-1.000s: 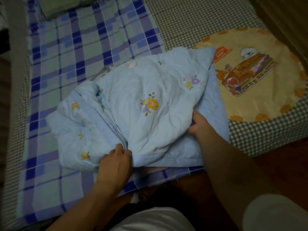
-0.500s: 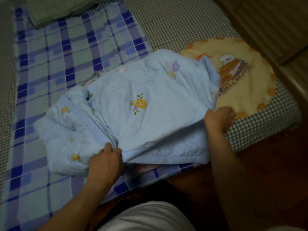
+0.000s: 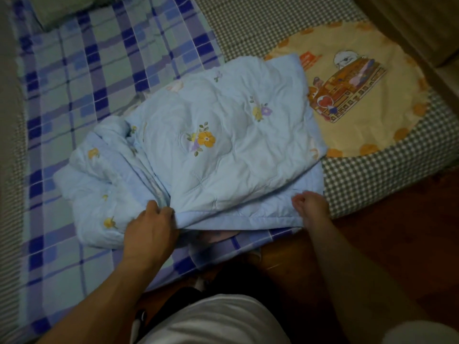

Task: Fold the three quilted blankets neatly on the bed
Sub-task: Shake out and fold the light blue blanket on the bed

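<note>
While the light-blue floral quilt (image 3: 223,145) lies mid-bed, partly folded, its right flap now sits flat over the lower layer rather than lifted as half a second ago; right hand (image 3: 311,207) has dropped to the near-right corner, fingers curled at the edge, grip unclear so cannot tell; left hand (image 3: 151,224) keeps pinching the near hem; left side is bunched, so this fold looks unfinished; plaid sheet (image 3: 87,70) underneath, checked cover (image 3: 248,21) far right, yellow round cushion (image 3: 372,120) just beside the quilt.
</note>
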